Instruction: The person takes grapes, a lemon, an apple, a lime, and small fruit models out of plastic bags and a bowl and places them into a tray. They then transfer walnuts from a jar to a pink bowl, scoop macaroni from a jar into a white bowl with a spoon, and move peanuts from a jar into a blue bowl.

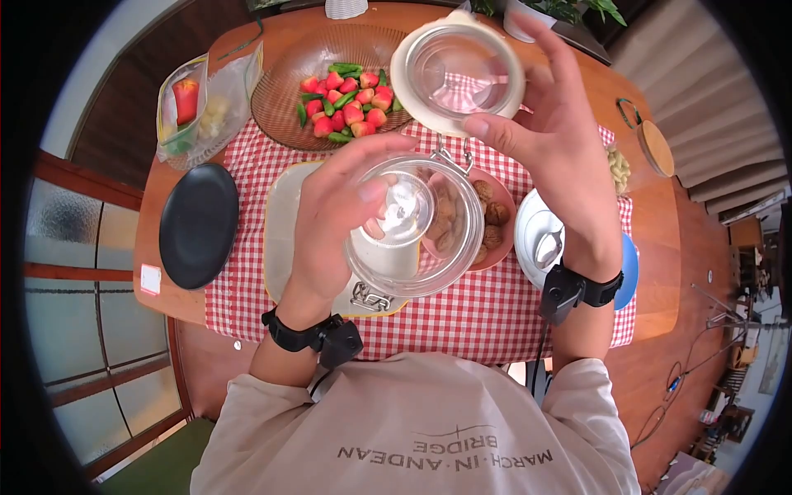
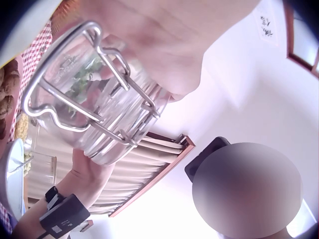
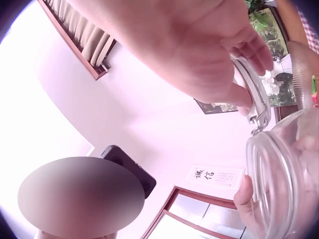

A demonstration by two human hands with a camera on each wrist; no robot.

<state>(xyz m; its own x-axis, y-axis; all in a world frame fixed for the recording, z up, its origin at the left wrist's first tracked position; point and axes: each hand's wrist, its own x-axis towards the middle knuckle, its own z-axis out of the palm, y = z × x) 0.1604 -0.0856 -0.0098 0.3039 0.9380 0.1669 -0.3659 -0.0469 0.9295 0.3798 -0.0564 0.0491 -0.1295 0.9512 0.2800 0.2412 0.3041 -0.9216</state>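
Observation:
My left hand (image 1: 326,223) grips a clear glass jar (image 1: 445,276), tilted with its mouth toward my head, and nothing shows inside it. The round glass lid (image 1: 462,62), ringed by a pale seal (image 1: 402,70), stands swung open beyond the mouth. My right hand (image 1: 569,136) holds that lid by its edge, the thumb on the near side. A wire hinge (image 3: 256,122) joins lid and jar in the right wrist view. In the left wrist view, a metal wire clasp (image 2: 65,99) hangs off the jar's side.
Beneath the jar lie a pale tray (image 1: 285,239) and a pink bowl (image 1: 501,256) of walnuts. An amber glass bowl (image 1: 272,91) holds red fruits and green pods. A black oval plate (image 1: 198,227) sits left; a white bowl (image 1: 528,223) and blue plate (image 1: 629,276) are right.

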